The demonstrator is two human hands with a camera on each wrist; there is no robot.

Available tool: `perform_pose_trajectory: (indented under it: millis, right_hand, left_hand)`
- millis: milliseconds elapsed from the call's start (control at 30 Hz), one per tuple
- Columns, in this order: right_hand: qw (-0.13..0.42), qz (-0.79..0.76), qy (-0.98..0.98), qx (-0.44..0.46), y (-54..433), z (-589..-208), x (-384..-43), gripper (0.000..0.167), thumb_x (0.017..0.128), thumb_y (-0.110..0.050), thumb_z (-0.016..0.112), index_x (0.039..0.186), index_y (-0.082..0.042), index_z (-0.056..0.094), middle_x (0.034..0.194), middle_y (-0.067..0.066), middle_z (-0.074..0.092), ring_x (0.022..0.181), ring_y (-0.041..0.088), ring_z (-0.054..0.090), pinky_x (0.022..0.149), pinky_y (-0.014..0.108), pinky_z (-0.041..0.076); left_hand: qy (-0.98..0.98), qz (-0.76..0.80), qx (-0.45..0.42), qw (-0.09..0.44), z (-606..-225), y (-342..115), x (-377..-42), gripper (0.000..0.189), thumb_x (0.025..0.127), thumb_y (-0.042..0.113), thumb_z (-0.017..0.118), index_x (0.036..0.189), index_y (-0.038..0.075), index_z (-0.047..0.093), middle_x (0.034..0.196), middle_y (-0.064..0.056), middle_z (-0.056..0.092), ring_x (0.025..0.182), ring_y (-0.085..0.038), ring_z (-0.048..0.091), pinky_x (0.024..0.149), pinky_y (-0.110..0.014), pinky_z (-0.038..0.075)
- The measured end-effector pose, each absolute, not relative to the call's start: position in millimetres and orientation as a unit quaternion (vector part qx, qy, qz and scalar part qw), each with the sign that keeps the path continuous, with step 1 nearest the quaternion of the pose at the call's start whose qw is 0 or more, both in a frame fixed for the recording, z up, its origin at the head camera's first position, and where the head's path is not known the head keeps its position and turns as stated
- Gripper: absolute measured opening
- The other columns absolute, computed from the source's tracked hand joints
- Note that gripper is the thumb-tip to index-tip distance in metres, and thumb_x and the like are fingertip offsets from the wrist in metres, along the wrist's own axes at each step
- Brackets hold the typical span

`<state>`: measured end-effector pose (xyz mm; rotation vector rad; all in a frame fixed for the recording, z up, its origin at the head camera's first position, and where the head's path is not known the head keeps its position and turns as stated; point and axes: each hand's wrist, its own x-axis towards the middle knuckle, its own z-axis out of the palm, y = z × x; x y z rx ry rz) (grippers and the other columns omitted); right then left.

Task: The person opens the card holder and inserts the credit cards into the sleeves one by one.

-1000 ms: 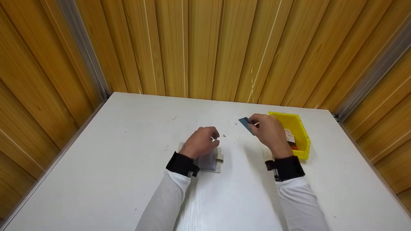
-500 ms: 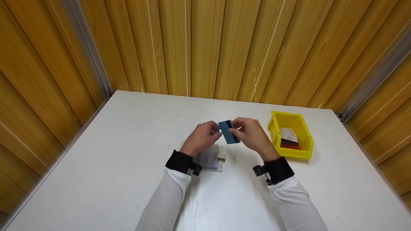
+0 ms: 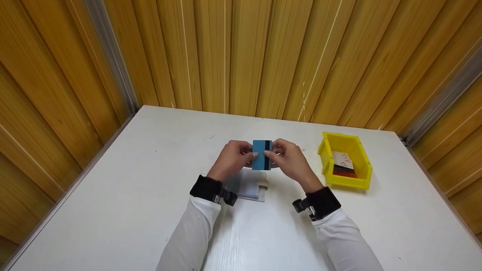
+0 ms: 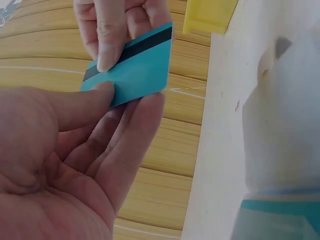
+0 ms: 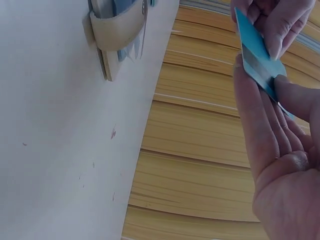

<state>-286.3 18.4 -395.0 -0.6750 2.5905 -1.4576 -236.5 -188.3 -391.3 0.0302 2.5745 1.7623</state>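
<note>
A blue card (image 3: 259, 160) with a black magnetic stripe is held up above the table between both hands. My left hand (image 3: 232, 157) pinches its left edge, thumb on the striped face and fingers behind. From the other side my right hand (image 3: 290, 158) pinches the stripe edge the same way. In the left wrist view the teal face of the card (image 4: 142, 72) shows plainly. Below the hands lies a card holder (image 3: 250, 185) with clear sleeves and a cream snap strap, partly covered by my left hand and wrist. The strap (image 5: 120, 30) also shows in the right wrist view.
To the right on the white table (image 3: 150, 180) stands a yellow bin (image 3: 352, 182) with a stack of cards (image 3: 343, 162) in it. Wood-patterned panels (image 3: 241, 56) rise behind the table's back edge.
My right hand has brought the card leftward from beside the yellow bin, turning it upright with its striped face showing. My left hand has taken hold of the card's left edge.
</note>
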Motion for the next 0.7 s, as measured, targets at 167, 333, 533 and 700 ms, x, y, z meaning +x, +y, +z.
perform_pose_trajectory:
  millis: [167, 333, 533, 700]
  right_hand:
    - [0.06, -0.486, 0.839, -0.235, 16.7, -394.8, -285.1, 0.019, 0.106, -0.015, 0.071, 0.118, 0.0, 0.066, 0.11, 0.022, 0.082, 0.092, 0.026, 0.084, 0.079, 0.033, 0.067]
    - [0.069, -0.497, 0.83, -0.244, 17.0, -395.7, -284.2, 0.019, 0.105, -0.013, 0.071, 0.118, 0.001, 0.069, 0.104, 0.022, 0.083, 0.085, 0.026, 0.083, 0.078, 0.029, 0.067]
    - [0.066, -0.492, 0.827, -0.264, 16.6, -394.8, -282.7, 0.016, 0.105, -0.012, 0.071, 0.114, 0.001, 0.074, 0.105, 0.023, 0.082, 0.089, 0.026, 0.084, 0.078, 0.026, 0.066]
    - [0.074, -0.463, 0.847, -0.251, 18.6, -396.1, -282.4, 0.012, 0.104, -0.009, 0.073, 0.111, 0.0, 0.074, 0.102, 0.022, 0.081, 0.087, 0.026, 0.083, 0.075, 0.026, 0.066]
  left_hand:
    - [0.831, 0.557, 0.009, -0.003, -384.9, -197.0, -232.2, 0.025, 0.107, 0.016, 0.069, 0.128, 0.007, 0.079, 0.123, -0.013, 0.079, 0.1, -0.024, 0.08, 0.095, -0.04, 0.066]
    - [0.834, 0.552, -0.001, 0.005, -378.4, -206.1, -228.0, 0.028, 0.106, 0.019, 0.072, 0.13, 0.007, 0.079, 0.123, -0.013, 0.08, 0.099, -0.024, 0.081, 0.095, -0.041, 0.066]
    - [0.836, 0.547, -0.04, 0.009, -372.4, -224.0, -223.7, 0.028, 0.103, 0.02, 0.076, 0.127, 0.007, 0.079, 0.114, -0.013, 0.079, 0.094, -0.023, 0.081, 0.092, -0.04, 0.067]
    - [0.854, 0.516, -0.06, 0.027, -372.2, -235.5, -219.5, 0.028, 0.101, 0.018, 0.078, 0.126, 0.005, 0.08, 0.115, -0.016, 0.079, 0.092, -0.024, 0.08, 0.09, -0.041, 0.067]
